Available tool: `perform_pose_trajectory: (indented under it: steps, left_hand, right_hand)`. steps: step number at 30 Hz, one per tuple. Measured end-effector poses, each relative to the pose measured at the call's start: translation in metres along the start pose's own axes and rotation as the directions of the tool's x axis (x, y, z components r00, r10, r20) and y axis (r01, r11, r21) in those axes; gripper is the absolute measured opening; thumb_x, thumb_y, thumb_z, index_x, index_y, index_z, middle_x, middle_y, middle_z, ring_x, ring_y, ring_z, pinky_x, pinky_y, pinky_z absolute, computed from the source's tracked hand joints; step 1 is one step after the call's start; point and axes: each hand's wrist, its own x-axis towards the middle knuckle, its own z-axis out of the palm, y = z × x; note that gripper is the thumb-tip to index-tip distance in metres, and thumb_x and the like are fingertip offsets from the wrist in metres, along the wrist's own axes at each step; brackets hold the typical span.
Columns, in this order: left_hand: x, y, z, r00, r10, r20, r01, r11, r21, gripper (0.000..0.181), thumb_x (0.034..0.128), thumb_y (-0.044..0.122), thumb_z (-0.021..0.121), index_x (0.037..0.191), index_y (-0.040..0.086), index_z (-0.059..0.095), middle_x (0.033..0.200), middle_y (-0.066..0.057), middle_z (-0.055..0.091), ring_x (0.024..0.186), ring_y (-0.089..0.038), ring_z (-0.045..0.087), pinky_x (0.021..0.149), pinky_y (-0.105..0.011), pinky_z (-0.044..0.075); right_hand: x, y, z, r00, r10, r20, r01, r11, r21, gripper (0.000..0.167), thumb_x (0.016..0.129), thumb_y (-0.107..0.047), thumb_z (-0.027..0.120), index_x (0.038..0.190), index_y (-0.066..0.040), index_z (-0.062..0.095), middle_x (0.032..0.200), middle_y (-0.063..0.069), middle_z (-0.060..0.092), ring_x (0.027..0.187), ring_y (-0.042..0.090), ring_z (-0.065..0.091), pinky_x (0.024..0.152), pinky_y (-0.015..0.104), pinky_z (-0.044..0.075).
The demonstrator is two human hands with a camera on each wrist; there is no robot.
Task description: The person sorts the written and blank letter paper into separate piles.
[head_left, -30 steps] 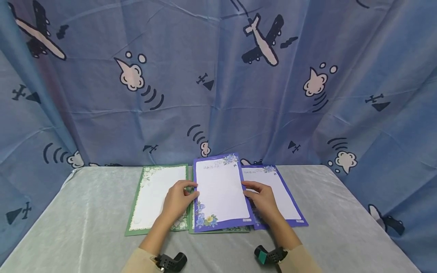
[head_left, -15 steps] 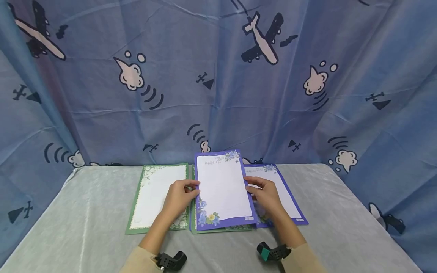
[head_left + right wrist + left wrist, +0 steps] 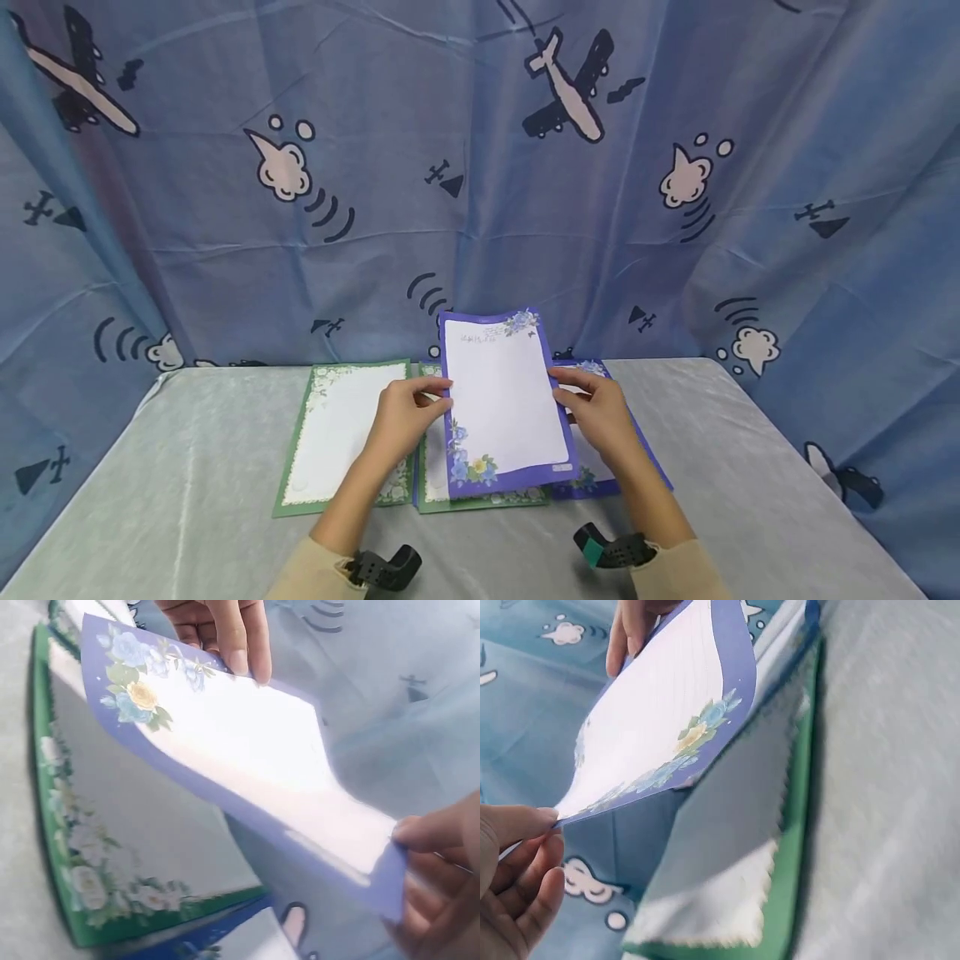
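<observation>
Both hands hold up a purple-bordered sheet [image 3: 502,400] with blue and yellow flowers, raised above the table. The left hand [image 3: 402,412] pinches its left edge between thumb and fingers; the right hand [image 3: 596,412] pinches the right edge. In the left wrist view the sheet [image 3: 656,712] bends slightly between the left hand [image 3: 517,877] and the other hand's fingertips. The right wrist view shows the right hand [image 3: 442,870] gripping the edge of the sheet [image 3: 247,750]. Beneath it lies a green-bordered sheet [image 3: 433,483], partly covered.
Another green-bordered sheet [image 3: 337,433] lies at the left, and a purple-bordered sheet [image 3: 600,475] at the right, partly behind the right hand and forearm. A grey cloth covers the table [image 3: 217,467]. Behind hangs a blue curtain [image 3: 375,192] with airplane prints.
Both hands have lifted the purple-bordered sheet higher and shifted it slightly right, uncovering more of the green-bordered sheet beneath. The grip on both edges is unchanged.
</observation>
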Motion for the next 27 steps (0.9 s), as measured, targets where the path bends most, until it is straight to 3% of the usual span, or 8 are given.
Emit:
perform_pose_trajectory:
  steps: [9, 18, 27]
  left_hand:
    - [0.009, 0.029, 0.014, 0.998, 0.056, -0.009, -0.056, 0.998, -0.026, 0.024, 0.0887, 0.009, 0.076, 0.112, 0.010, 0.078, 0.099, -0.008, 0.077, 0.079, -0.015, 0.067, 0.064, -0.024, 0.052]
    - [0.016, 0.059, 0.039, 0.997, 0.080, 0.007, -0.078, 0.990, -0.119, 0.024, 0.0904, 0.008, 0.073, 0.114, 0.009, 0.077, 0.102, -0.010, 0.078, 0.082, -0.017, 0.068, 0.065, -0.024, 0.053]
    - [0.016, 0.080, 0.061, 0.996, 0.092, 0.004, -0.089, 0.976, -0.198, 0.024, 0.0926, 0.011, 0.072, 0.116, 0.009, 0.077, 0.105, -0.009, 0.076, 0.086, -0.019, 0.067, 0.069, -0.025, 0.054]
  right_hand:
    - [-0.001, -0.006, -0.022, 0.999, -0.019, -0.033, 0.017, 0.998, -0.064, 0.037, 0.101, -0.013, 0.059, 0.138, -0.009, 0.063, 0.140, 0.018, 0.061, 0.102, 0.027, 0.070, 0.075, 0.021, 0.059]
    - [-0.006, -0.012, -0.050, 0.992, -0.059, -0.111, 0.036, 0.980, -0.196, 0.037, 0.102, -0.015, 0.056, 0.138, -0.009, 0.063, 0.139, 0.019, 0.062, 0.094, 0.027, 0.067, 0.074, 0.022, 0.059]
    - [-0.009, -0.013, -0.064, 0.982, -0.053, -0.182, 0.002, 0.963, -0.270, 0.036, 0.102, -0.013, 0.055, 0.137, -0.008, 0.064, 0.133, 0.021, 0.064, 0.077, 0.022, 0.056, 0.056, 0.022, 0.046]
